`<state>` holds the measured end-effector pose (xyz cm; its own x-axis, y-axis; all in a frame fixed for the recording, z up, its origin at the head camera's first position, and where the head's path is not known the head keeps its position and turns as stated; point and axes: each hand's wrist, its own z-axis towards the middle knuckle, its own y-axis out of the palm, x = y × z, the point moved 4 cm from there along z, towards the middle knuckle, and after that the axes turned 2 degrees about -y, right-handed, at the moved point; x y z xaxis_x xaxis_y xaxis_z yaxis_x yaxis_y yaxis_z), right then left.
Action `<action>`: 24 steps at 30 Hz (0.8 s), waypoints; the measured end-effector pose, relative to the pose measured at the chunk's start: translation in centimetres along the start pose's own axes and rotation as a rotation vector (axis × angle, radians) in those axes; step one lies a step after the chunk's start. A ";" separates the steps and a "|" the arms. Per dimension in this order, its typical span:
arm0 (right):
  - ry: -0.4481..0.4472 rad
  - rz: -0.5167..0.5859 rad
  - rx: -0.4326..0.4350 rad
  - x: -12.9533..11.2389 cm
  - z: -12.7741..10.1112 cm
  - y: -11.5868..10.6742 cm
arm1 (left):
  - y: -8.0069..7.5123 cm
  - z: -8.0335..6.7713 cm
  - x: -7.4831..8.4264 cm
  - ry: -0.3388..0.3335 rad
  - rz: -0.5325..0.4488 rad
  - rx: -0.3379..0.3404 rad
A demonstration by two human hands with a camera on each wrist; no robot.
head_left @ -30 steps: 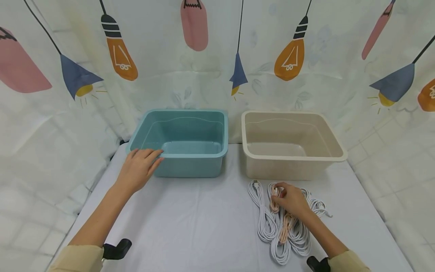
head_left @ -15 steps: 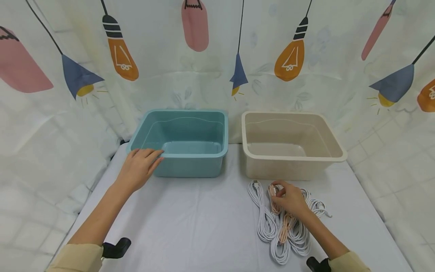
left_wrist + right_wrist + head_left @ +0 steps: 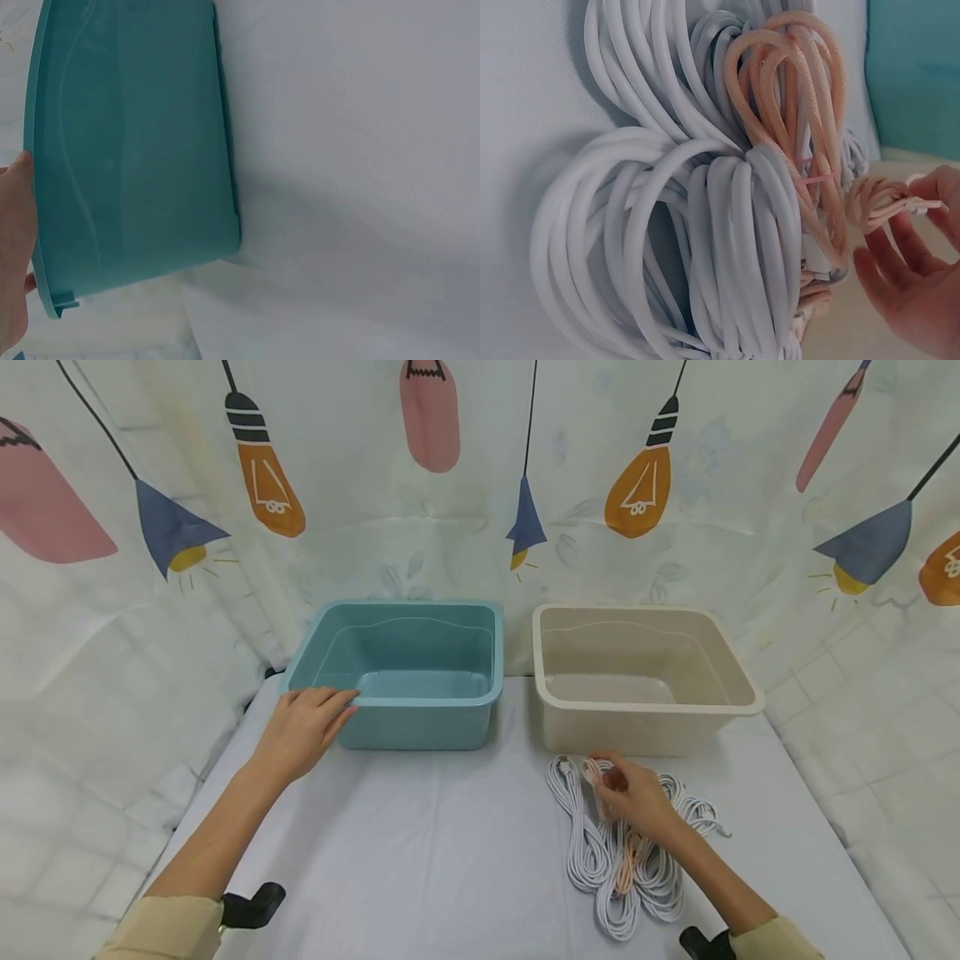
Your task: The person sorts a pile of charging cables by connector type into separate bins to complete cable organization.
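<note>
The coiled pink braided cable [image 3: 600,774] lies among the bundled white cables [image 3: 581,852] on the white cloth-covered table [image 3: 435,852], its far end pinched in the right hand [image 3: 633,797]. Just behind stands the beige plastic tub [image 3: 641,672]. Well apart, the left hand [image 3: 303,731] rests flat-fingered on the teal plastic tub's [image 3: 420,672] near corner.

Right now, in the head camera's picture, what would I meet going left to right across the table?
Left hand → teal tub → beige tub. In front of the beige tub lies the pile of white cables, where the right hand pinches a pink cable.
</note>
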<state>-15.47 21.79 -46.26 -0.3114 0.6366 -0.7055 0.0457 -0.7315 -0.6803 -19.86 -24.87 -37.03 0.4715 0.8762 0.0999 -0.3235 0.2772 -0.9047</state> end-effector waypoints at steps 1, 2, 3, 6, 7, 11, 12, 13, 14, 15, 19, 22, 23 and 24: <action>-0.005 0.010 -0.009 -0.1 0.0 0.0 | 0.0 0.0 0.0 -0.001 -0.003 -0.002; -0.007 0.019 -0.021 -0.1 0.0 -0.1 | 0.0 0.0 0.0 0.000 -0.005 -0.001; -0.008 0.024 -0.034 -0.2 0.0 -0.1 | 0.0 0.0 0.0 0.002 -0.006 -0.001; -0.014 0.028 -0.067 -0.5 -0.1 -0.2 | 0.0 0.1 0.0 0.014 -0.007 0.008; -0.018 0.023 -0.077 -0.6 -0.2 -0.3 | 0.0 0.1 0.0 0.017 -0.008 0.013; -0.042 0.004 -0.099 -0.9 -0.3 -0.5 | 0.0 0.1 0.0 0.022 -0.008 0.019; -0.046 0.001 -0.104 -1.0 -0.3 -0.5 | 0.0 0.1 0.0 0.019 -0.009 0.016; -0.050 -0.001 -0.111 -1.1 -0.3 -0.6 | 0.0 0.1 0.0 0.015 -0.011 0.012; -0.052 -0.003 -0.118 -1.2 -0.3 -0.7 | 0.0 0.1 0.0 0.010 -0.012 0.007; -0.055 -0.006 -0.124 -1.4 -0.2 -0.8 | 0.0 0.1 0.0 0.005 -0.014 0.002; -0.051 -0.012 -0.157 -2.0 0.0 -1.3 | 0.1 0.1 -0.1 -0.005 -0.011 -0.011; -0.039 -0.015 -0.173 -2.4 0.2 -1.6 | 0.1 0.0 -0.2 -0.006 -0.009 -0.009; -0.035 -0.011 -0.176 -2.6 0.2 -1.7 | 0.1 0.0 -0.2 -0.003 -0.007 -0.006; -0.032 -0.008 -0.177 -2.8 0.3 -1.7 | 0.1 0.0 -0.2 0.000 -0.005 -0.002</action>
<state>-14.97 21.23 -43.08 -0.3427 0.6322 -0.6949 0.2086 -0.6700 -0.7124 -20.03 -25.02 -37.17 0.4729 0.8749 0.1046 -0.3195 0.2809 -0.9050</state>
